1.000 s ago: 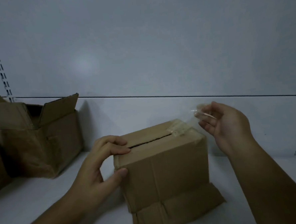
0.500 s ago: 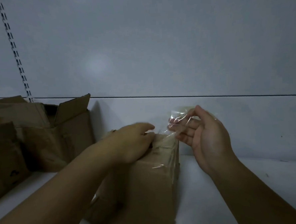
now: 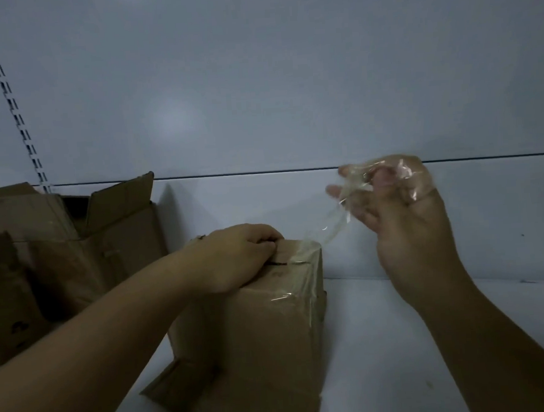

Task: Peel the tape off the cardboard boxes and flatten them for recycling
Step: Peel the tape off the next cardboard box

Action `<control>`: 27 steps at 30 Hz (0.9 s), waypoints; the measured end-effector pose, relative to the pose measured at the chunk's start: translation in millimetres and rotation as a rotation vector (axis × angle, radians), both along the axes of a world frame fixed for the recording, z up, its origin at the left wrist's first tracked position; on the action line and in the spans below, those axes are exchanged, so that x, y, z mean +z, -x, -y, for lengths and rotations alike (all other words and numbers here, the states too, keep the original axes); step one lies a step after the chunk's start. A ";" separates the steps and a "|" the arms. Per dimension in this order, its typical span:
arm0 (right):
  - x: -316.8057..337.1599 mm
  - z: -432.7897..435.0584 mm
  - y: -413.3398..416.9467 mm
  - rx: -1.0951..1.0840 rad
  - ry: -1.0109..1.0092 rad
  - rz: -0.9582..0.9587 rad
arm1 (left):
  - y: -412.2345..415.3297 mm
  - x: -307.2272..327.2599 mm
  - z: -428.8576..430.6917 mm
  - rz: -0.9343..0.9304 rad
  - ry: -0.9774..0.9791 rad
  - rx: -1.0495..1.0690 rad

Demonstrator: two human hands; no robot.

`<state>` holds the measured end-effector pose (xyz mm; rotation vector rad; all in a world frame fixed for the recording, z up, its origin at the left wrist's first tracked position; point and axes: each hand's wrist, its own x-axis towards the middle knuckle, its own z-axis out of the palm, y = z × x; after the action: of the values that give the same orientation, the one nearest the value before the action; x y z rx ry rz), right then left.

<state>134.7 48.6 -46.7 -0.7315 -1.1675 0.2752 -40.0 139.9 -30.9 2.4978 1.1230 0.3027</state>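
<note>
A small brown cardboard box (image 3: 266, 340) stands on the white shelf, its bottom flaps splayed out in front. My left hand (image 3: 238, 255) lies on the box top with its fingers curled at the slit between the top flaps. A strip of clear tape (image 3: 332, 224) stretches from the box's top right corner up to my right hand (image 3: 398, 217). That hand is raised to the right of the box, and the tape is bunched and stuck round its fingers. More clear tape runs down the box's right edge.
Larger open cardboard boxes (image 3: 63, 250) sit at the left, flaps up. The white shelf surface (image 3: 400, 341) extends to the right of the small box. A white back panel (image 3: 256, 79) rises behind, with a slotted metal upright (image 3: 13, 104) at the left.
My left hand went from the box's front corner to its top. My right hand pulled up and to the right, drawing a longer strip of tape off the box. The box was turned.
</note>
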 end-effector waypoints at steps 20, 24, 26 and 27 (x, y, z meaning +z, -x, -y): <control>-10.5 3.7 17.4 0.145 0.590 0.474 | 18.5 4.8 16.2 0.350 0.094 -0.427; -7.7 0.8 2.6 0.346 0.578 -0.030 | 14.1 7.5 17.8 0.217 0.049 -0.453; -5.5 -3.1 -1.1 0.209 0.565 -0.169 | 14.9 7.9 15.6 0.202 0.082 -0.458; -3.9 -4.2 -4.6 0.116 0.541 -0.231 | 15.7 7.1 14.2 0.203 0.089 -0.459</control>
<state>139.3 52.8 -50.6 -1.0710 -0.9189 0.7725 -55.7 125.6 -23.8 2.4881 0.4551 0.3531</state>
